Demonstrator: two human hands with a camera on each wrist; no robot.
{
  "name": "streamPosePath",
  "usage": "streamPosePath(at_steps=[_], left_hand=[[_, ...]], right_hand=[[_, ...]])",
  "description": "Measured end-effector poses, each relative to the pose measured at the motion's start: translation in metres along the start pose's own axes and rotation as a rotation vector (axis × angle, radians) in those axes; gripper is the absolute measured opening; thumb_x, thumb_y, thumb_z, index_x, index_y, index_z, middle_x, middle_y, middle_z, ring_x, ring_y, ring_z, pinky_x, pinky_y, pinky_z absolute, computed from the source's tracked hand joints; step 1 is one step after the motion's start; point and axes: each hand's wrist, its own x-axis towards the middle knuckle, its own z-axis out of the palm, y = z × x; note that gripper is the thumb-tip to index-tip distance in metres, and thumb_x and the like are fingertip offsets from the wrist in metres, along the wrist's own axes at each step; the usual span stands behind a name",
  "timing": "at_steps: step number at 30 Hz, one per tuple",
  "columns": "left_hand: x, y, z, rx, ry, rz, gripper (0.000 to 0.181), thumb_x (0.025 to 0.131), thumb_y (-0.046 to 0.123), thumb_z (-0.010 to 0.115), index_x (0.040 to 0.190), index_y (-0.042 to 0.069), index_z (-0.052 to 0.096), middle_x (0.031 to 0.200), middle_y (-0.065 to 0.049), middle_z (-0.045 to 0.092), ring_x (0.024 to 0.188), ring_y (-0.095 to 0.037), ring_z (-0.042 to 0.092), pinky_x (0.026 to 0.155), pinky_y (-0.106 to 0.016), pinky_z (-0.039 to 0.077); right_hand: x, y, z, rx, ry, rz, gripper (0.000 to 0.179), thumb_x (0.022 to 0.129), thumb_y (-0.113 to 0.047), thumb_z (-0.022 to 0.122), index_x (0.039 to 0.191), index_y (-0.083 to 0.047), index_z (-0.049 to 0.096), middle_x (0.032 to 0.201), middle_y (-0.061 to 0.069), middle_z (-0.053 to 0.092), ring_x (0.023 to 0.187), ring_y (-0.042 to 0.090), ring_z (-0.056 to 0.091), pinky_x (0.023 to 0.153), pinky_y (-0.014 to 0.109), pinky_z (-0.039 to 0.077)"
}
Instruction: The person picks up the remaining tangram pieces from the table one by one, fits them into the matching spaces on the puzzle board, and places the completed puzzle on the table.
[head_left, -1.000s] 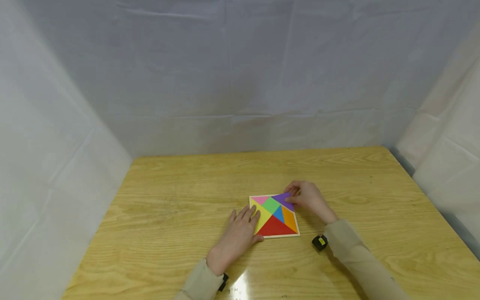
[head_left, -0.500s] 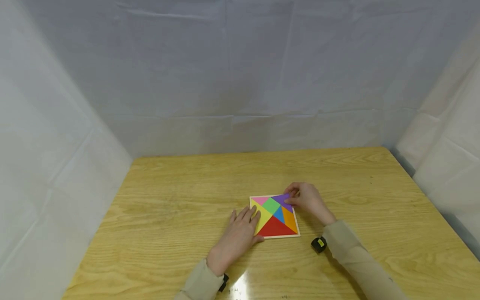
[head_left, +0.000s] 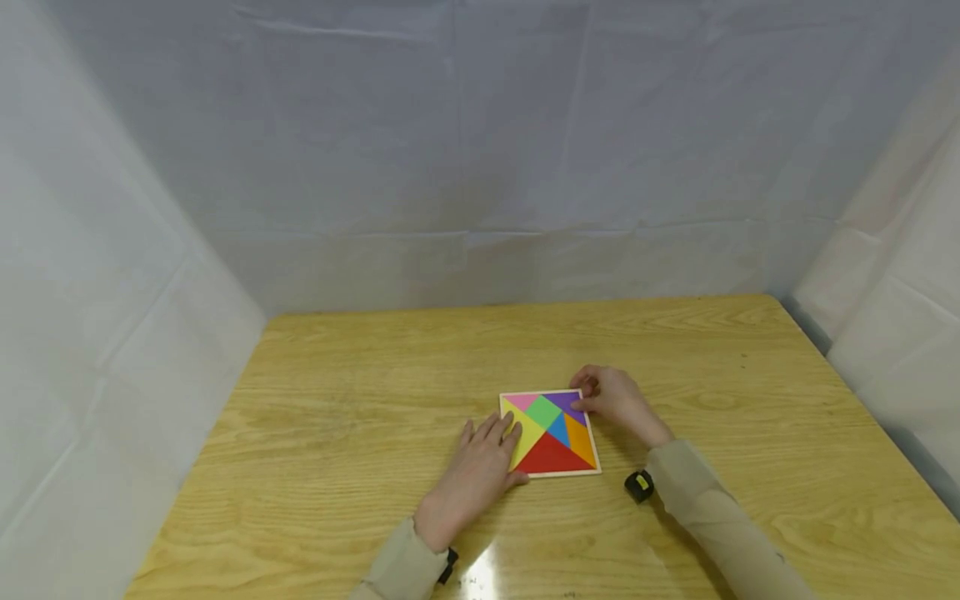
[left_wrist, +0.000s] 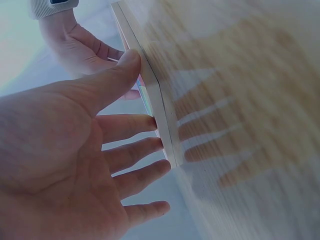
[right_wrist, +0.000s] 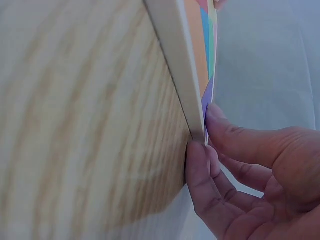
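Observation:
A square tangram board (head_left: 555,476) with a pale wooden rim lies on the table, filled with coloured pieces. My left hand (head_left: 472,471) lies at its left side, straight fingers over the yellow triangle (head_left: 527,433) and thumb by the front rim. In the left wrist view those fingertips meet the board's edge (left_wrist: 167,122). At the far right corner, my right hand (head_left: 617,398) has its thumb on the purple triangle (head_left: 562,401). The right wrist view shows the right fingers (right_wrist: 200,170) curled against the outside of that corner, opposite the thumb. The purple triangle sits level within the rim.
Red (head_left: 555,457), green (head_left: 543,410), blue (head_left: 558,430), orange (head_left: 580,440) and pink (head_left: 521,401) pieces fill the board's other places. A wooden table (head_left: 360,400) spreads around it, with white cloth (head_left: 480,150) hanging behind and at both sides.
The purple triangle, which stuck up over the far right corner, has dropped down inside the rim under my right thumb. My left hand has stayed in place.

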Motion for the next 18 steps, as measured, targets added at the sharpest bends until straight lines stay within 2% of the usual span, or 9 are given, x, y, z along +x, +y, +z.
streamPosePath(at_steps=[10, 15, 18], left_hand=[[0.002, -0.004, -0.002, -0.033, -0.014, -0.007, 0.068, 0.094, 0.042, 0.069, 0.146, 0.002, 0.052, 0.155, -0.017, 0.044, 0.143, -0.036, 0.041, 0.116, -0.060, 0.032], [0.002, -0.008, 0.000, -0.069, -0.020, -0.020, 0.074, 0.093, 0.043, 0.071, 0.151, 0.004, 0.046, 0.158, -0.017, 0.041, 0.144, -0.037, 0.040, 0.116, -0.062, 0.031], [0.002, -0.011, -0.001, -0.089, -0.003, -0.017, 0.075, 0.093, 0.042, 0.071, 0.152, 0.005, 0.045, 0.158, -0.017, 0.041, 0.143, -0.039, 0.041, 0.116, -0.062, 0.032]], right_hand=[[-0.001, -0.004, -0.003, -0.033, -0.006, -0.021, 0.022, 0.091, -0.010, 0.076, 0.109, 0.000, 0.069, 0.080, 0.006, 0.060, 0.071, 0.017, 0.053, 0.063, 0.027, 0.045], [-0.007, -0.006, -0.004, -0.023, 0.084, -0.035, 0.015, 0.095, -0.015, 0.071, 0.105, -0.004, 0.071, 0.087, 0.006, 0.068, 0.077, 0.019, 0.062, 0.066, 0.030, 0.052], [-0.012, -0.009, -0.005, -0.010, 0.163, -0.074, 0.013, 0.097, -0.018, 0.069, 0.102, -0.007, 0.073, 0.086, 0.005, 0.069, 0.074, 0.018, 0.063, 0.064, 0.031, 0.053]])
